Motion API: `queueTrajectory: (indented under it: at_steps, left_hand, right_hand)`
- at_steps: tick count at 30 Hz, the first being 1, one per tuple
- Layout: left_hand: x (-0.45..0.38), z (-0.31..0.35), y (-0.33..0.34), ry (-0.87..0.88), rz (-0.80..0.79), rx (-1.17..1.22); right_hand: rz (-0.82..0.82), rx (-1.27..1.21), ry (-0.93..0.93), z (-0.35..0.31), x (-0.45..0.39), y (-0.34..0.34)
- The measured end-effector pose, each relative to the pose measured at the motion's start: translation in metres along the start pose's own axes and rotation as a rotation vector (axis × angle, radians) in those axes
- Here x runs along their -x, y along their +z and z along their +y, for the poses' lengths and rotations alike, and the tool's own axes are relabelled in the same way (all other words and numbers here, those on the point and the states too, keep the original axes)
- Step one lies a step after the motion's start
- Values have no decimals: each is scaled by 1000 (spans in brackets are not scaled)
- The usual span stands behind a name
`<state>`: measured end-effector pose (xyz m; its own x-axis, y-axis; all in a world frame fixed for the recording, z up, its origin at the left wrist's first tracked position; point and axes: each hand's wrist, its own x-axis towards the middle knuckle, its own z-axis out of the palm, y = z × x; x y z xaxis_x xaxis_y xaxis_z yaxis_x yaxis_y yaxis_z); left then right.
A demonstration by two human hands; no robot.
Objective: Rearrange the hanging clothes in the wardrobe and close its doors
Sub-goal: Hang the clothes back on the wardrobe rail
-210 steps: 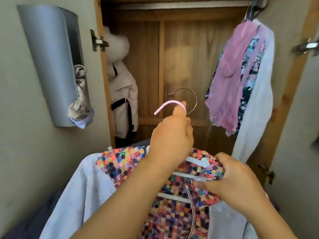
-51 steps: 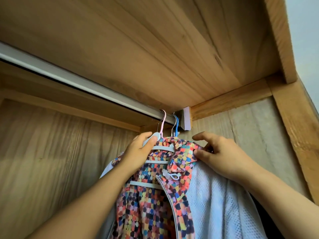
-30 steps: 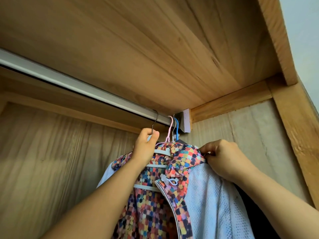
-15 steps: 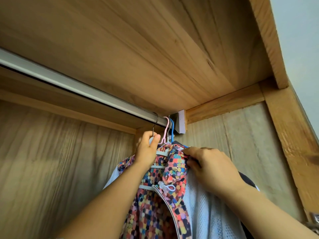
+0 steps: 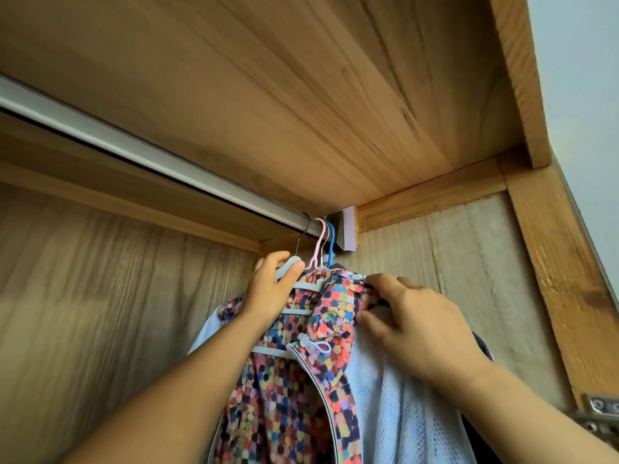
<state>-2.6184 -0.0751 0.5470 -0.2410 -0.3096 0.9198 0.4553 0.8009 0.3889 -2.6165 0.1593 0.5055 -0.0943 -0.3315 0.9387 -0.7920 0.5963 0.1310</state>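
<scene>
Head view showed the left hand (image 5: 268,293) gripping the pale hanger (image 5: 289,266) to steady it on the rail (image 5: 160,164), while right-hand fingers (image 5: 378,283) pinched the checked garment (image 5: 335,306) at four o'clock, apparently straightening it.

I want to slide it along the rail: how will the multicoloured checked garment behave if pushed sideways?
The multicoloured checked garment looks thin and floppy, so it would likely swing and bunch. Its metal hook sits on the smooth rail, so it probably slides easily. It seems light.
</scene>
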Motion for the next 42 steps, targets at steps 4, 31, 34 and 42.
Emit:
queueTrajectory:
  at_steps: [4, 31, 34, 42]
  left_hand:
    - [1, -4, -4, -4, -27, -6]
    - [0, 16, 0, -24, 23, 42]
    - [11, 16, -5, 34, 72, -8]
    - [60, 26, -22, 164, 155, -74]
  right_hand:
    - [64, -111, 130, -1, -9, -9]
    - [61, -242, 373, 10, -11, -5]
    - [108, -249, 363, 6, -4, -11]
    - [314, -186, 99, -1, 40, -14]
